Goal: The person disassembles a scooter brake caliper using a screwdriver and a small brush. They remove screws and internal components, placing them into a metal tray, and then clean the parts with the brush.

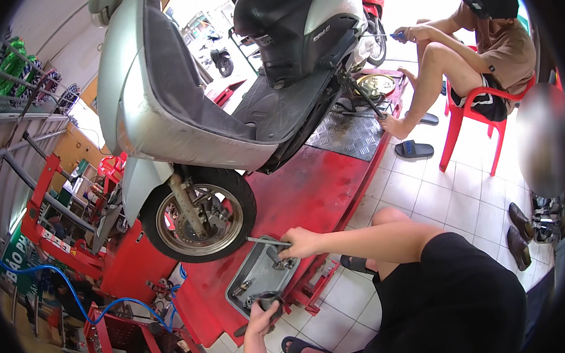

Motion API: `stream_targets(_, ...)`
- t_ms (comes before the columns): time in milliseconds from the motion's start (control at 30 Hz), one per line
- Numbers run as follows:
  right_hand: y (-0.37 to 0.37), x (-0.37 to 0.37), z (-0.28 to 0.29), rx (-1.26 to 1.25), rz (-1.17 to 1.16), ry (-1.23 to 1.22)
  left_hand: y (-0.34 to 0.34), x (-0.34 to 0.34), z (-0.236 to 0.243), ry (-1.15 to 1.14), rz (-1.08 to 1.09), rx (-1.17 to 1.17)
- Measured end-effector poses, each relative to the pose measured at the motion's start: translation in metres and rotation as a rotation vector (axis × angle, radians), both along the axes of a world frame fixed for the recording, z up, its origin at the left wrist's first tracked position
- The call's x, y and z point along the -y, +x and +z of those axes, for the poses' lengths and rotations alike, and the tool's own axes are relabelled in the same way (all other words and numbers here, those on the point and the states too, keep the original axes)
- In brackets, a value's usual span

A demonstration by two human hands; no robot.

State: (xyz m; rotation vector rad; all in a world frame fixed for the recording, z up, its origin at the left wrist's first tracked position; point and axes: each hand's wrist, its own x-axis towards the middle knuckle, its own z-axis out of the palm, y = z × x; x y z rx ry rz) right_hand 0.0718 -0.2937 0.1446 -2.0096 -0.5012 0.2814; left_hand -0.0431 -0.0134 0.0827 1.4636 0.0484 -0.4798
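A grey rectangular tray [260,273] lies on the front of the red lift platform, with small metal parts [243,287] inside. At the tray's near end, my left hand [260,318] is closed around a dark, rounded object [268,299] whose kind I cannot make out. My right hand [301,242] is at the tray's far right corner, fingers curled on a long grey metal bar [264,241] that runs along the far rim. More small metal pieces [286,263] sit just below that hand.
A silver scooter [189,127] stands on the red platform [296,185], its front wheel [199,215] close beyond the tray. To the right, a person [504,46] sits on a red chair [479,109] holding a blue-handled tool. A red tool cart [122,351] and blue hose [76,292] are at left.
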Motion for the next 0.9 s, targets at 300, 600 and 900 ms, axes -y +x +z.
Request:
stream_targets(300, -0.001, 0.027, 0.028, 0.084, -0.126, 0.286, 0.040, 0.015, 0.005, -0.200, 0.169, -0.015)
stream_targets(600, -0.001, 0.021, 0.027, 0.096, -0.122, 0.298, 0.062, 0.023, 0.001, 1.005, 0.204, 0.345)
stream_targets(900, 0.001, 0.016, 0.025, 0.099, -0.096, 0.216, 0.070, 0.027, 0.002, 1.164, 0.129, 0.512)
